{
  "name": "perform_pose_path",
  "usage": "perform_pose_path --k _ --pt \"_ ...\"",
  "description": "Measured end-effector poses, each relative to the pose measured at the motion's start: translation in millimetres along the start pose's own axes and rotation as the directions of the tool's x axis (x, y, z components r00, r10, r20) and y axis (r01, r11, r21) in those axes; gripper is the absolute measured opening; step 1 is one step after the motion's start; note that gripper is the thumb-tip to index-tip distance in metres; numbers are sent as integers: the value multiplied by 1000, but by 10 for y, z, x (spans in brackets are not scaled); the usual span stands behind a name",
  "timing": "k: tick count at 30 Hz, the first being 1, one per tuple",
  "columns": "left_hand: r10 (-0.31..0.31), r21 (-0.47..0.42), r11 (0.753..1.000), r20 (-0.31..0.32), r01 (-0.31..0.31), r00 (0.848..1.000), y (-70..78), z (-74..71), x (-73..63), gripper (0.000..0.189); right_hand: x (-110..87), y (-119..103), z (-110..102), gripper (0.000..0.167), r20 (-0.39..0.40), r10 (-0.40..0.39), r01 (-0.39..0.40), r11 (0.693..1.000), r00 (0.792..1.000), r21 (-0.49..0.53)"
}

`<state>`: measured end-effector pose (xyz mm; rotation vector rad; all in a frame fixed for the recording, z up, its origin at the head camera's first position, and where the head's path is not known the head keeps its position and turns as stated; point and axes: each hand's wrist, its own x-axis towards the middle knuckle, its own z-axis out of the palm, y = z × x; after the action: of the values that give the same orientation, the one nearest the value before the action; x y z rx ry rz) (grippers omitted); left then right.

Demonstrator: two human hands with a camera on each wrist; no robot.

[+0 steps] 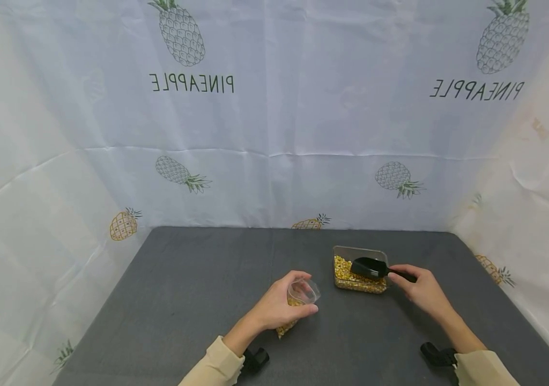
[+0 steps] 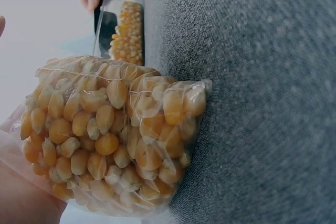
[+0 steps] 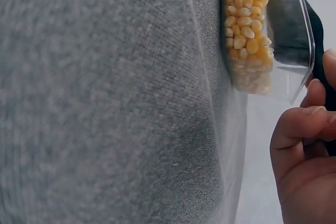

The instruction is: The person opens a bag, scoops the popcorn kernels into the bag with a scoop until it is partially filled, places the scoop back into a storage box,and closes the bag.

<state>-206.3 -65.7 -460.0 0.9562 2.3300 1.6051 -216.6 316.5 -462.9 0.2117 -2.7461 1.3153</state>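
Note:
A clear plastic bag of corn kernels (image 2: 105, 135) stands on the table in the left wrist view. My left hand (image 1: 275, 304) holds it near the top, thumb and fingers spread around a clear round mouth (image 1: 309, 292). To the right is a clear rectangular container (image 1: 358, 253) with loose corn kernels (image 1: 343, 268) in it. My right hand (image 1: 424, 292) grips the handle of a black scoop (image 1: 369, 267), whose blade lies inside the container over the kernels. In the right wrist view, the scoop blade (image 3: 286, 22) shows through the container's clear wall (image 3: 290, 83).
A dark grey cloth-covered table (image 1: 197, 284) lies under everything. Behind it and at both sides hangs a white curtain (image 1: 265, 118) printed with pineapples. Black wrist straps (image 1: 255, 360) sit at both wrists, by the light sleeves (image 1: 221, 362).

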Motion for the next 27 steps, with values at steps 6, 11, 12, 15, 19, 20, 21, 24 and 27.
perform_pose_path --k 6,11,12,15,19,20,21,24,27 --pt "-4 4 1000 0 4 1000 -10 -1 0 52 7 -25 1 44 19 12 -12 1000 1000 2" --pt "-3 9 1000 -3 3 1000 -22 3 3 51 6 -42 0 44 24 21 -21 1000 999 -17" --pt "-1 10 1000 -4 1 1000 -23 4 4 52 6 -44 -1 45 23 25 -24 999 999 -24" --pt "0 5 1000 -3 0 1000 -18 10 4 52 -1 -38 -1 45 12 21 -21 998 1000 -53" --pt "0 3 1000 -1 0 1000 -8 7 1 53 -12 -28 -5 45 -1 1 -1 996 1000 -86" --pt "-1 2 1000 0 1 1000 -6 5 1 53 -12 -26 -8 45 -3 -3 3 996 1000 -93" --pt "0 -1 1000 1 0 1000 -4 2 1 53 -14 -25 -9 45 -5 -7 7 995 1000 -98" --pt "0 -6 1000 6 0 1000 -1 -6 4 54 -17 -23 -12 43 -16 -25 23 993 1000 -114" --pt "-5 -9 1000 10 5 1000 -1 -11 4 54 -22 -18 -11 41 -22 -45 42 991 999 -123"
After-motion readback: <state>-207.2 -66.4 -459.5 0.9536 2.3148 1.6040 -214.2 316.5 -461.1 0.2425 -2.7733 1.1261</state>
